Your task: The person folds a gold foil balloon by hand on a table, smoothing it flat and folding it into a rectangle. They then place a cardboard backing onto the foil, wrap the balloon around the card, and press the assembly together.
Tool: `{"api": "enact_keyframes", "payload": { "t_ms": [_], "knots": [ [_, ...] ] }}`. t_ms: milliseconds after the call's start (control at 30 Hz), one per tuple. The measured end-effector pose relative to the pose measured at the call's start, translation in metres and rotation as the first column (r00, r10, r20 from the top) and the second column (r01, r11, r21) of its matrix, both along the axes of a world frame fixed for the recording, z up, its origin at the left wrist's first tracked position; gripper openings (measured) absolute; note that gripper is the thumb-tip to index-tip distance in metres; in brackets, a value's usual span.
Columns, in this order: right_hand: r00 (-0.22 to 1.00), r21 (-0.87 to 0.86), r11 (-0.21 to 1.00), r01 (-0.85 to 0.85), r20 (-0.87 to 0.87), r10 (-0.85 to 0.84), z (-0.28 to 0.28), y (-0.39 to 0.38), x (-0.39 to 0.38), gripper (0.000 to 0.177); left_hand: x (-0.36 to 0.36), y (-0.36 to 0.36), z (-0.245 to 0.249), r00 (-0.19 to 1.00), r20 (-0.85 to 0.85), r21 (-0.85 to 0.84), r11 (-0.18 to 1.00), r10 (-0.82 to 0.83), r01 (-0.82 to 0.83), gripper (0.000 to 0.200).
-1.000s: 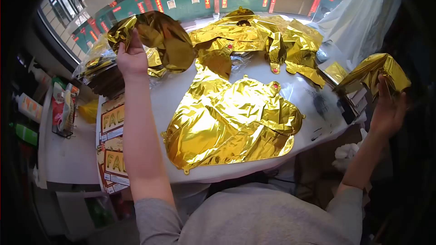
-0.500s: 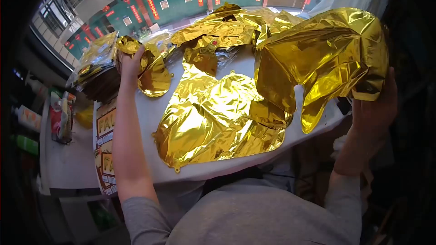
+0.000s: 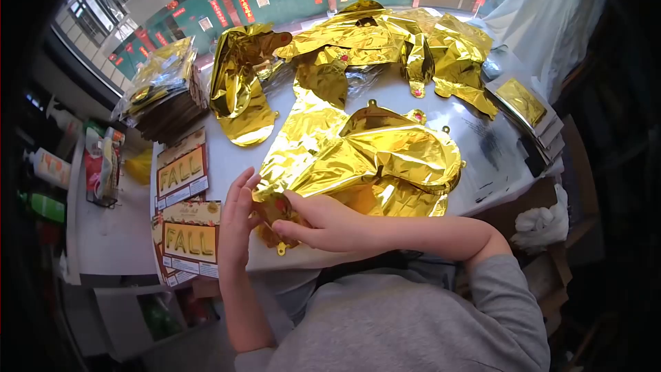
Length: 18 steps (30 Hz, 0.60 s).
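Shiny gold foil balloons, uninflated, are spread over the table. One flat gold foil balloon (image 3: 385, 165) lies in front of me, its near left corner folded up between my hands. My right hand (image 3: 323, 222) reaches across from the right and pinches that corner between thumb and fingers. Just left of it, my left hand (image 3: 239, 224) is raised with fingers stretched and slightly apart, at the foil's edge. Whether its thumb touches the foil is hard to see. Beyond my left hand lies another crumpled gold foil balloon (image 3: 241, 96).
Packages printed "FALL" (image 3: 191, 238) lie at the table's left edge, below a stack of clear-bagged packages (image 3: 162, 89). More gold foil (image 3: 365, 38) covers the far side. At right are flat packages (image 3: 527, 107) and a crumpled white bag (image 3: 544, 220). A side shelf (image 3: 113, 248) stands left.
Both hands have come in from the sides to the near left corner of the flat balloon. The foil my right hand held up is down on the table, and my left hand has released its balloon.
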State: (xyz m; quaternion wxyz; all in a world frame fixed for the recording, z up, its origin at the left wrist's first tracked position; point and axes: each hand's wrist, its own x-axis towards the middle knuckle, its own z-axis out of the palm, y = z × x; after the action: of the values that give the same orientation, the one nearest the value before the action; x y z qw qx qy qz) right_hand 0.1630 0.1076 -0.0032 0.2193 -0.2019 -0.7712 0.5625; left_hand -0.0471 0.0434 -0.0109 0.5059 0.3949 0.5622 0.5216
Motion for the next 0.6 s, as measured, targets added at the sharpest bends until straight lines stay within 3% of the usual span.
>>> {"api": "enact_keyframes", "payload": {
  "t_ms": [100,167,200,233,300,333,400,433,500,600],
  "knots": [
    [0.99,0.027,1.0,0.005,-0.144,-0.001,0.006,0.004,0.012,0.04,-0.004,0.002,-0.014,0.998,-0.041,0.055,0.998,0.039,-0.037,0.05],
    [0.994,0.165,0.981,0.106,0.017,-0.11,0.01,0.019,0.037,0.034,-0.005,0.002,-0.021,0.991,-0.132,0.109,0.994,0.006,0.008,0.052],
    [0.987,0.434,0.889,0.144,0.001,-0.16,0.0,0.034,0.05,0.03,-0.006,0.002,-0.021,0.981,-0.193,0.068,0.998,0.017,-0.004,0.052],
    [0.967,0.584,0.798,0.149,0.084,-0.241,-0.011,0.047,0.067,0.027,-0.008,0.003,-0.025,0.982,-0.186,0.071,0.997,0.014,-0.001,0.052],
    [0.912,0.76,0.635,0.136,0.154,-0.38,-0.024,0.069,0.096,0.03,-0.008,0.003,-0.036,0.966,-0.253,0.145,0.989,0.055,-0.018,0.051],
    [0.894,0.774,0.619,0.133,0.175,-0.412,-0.03,0.078,0.11,0.034,-0.008,0.003,-0.037,0.968,-0.246,0.147,0.989,0.054,-0.017,0.051],
    [0.873,0.789,0.6,0.129,0.197,-0.447,-0.041,0.087,0.132,0.038,-0.006,0.001,-0.036,0.772,-0.62,0.293,0.954,0.139,0.063,0.049],
    [0.855,0.775,0.619,0.126,0.231,-0.463,-0.046,0.087,0.14,0.04,-0.004,-0.001,-0.034,0.775,-0.616,0.296,0.953,0.14,0.063,0.049],
    [0.838,0.76,0.639,0.118,0.269,-0.475,-0.046,0.082,0.149,0.042,-0.001,-0.008,-0.032,0.616,-0.769,0.275,0.958,0.171,0.078,0.047],
    [0.801,0.772,0.618,0.146,0.274,-0.532,-0.043,0.071,0.156,0.043,0.001,-0.017,-0.039,0.621,-0.763,0.275,0.959,0.179,0.062,0.045]
  ]
}}
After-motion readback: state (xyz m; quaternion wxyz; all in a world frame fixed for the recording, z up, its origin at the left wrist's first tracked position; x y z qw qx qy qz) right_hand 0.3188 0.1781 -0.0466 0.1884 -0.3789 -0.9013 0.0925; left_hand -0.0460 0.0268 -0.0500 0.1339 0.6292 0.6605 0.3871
